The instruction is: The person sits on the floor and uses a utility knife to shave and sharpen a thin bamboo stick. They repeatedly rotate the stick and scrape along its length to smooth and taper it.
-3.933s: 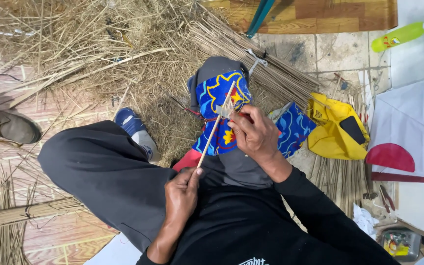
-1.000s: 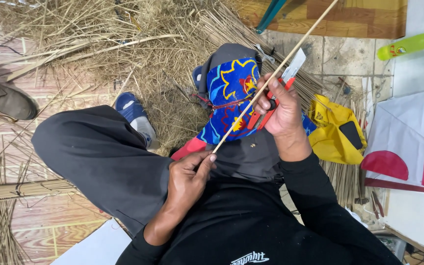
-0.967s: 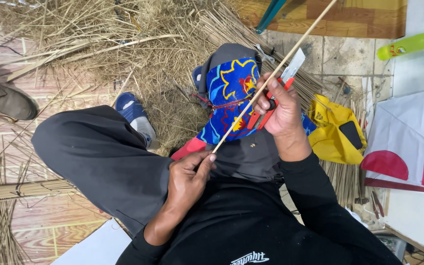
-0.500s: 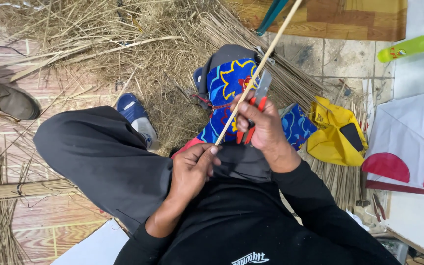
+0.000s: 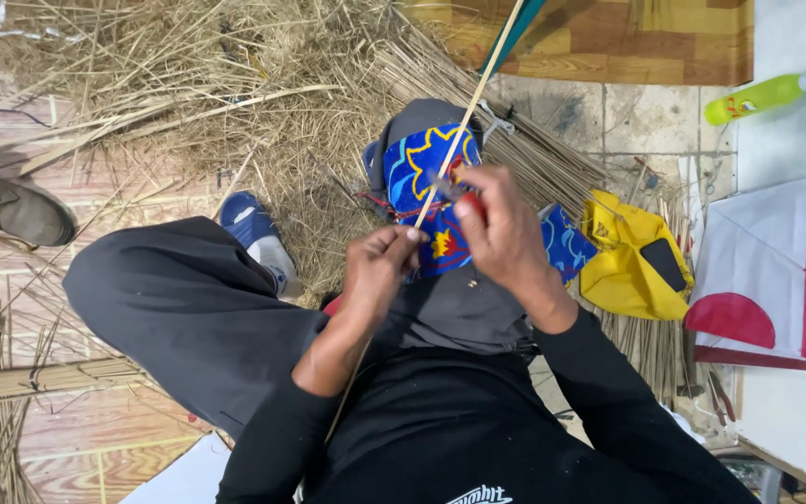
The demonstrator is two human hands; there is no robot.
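The floor (image 5: 76,439) is wood-patterned at lower left and upper right, with bare stone tiles at upper centre. A wide heap of dry straw (image 5: 198,84) covers the upper left, and a tied bundle of straight sticks (image 5: 39,378) lies at the left edge. A worn shoe (image 5: 16,210) sits at middle left. At right are a yellow cloth bag (image 5: 632,266), a white and red paper sheet (image 5: 785,271) and, in the upper right corner, a yellow-green plastic bottle (image 5: 767,93).

The person sits cross-legged in dark trousers, a blue patterned cloth (image 5: 422,173) over the knee at frame centre.

The thin stick (image 5: 464,126) is a long, pale, smooth sliver. Its long axis runs diagonally, from the lower centre by the left forearm up through both hands to the top edge right of centre.

The left hand (image 5: 375,271), at centre, has its fingers pinched narrowly on the stick. The right hand (image 5: 506,238), just beside it to the right, is curled around a red-handled tool (image 5: 471,201) held against the stick; the tool's blade is blurred.
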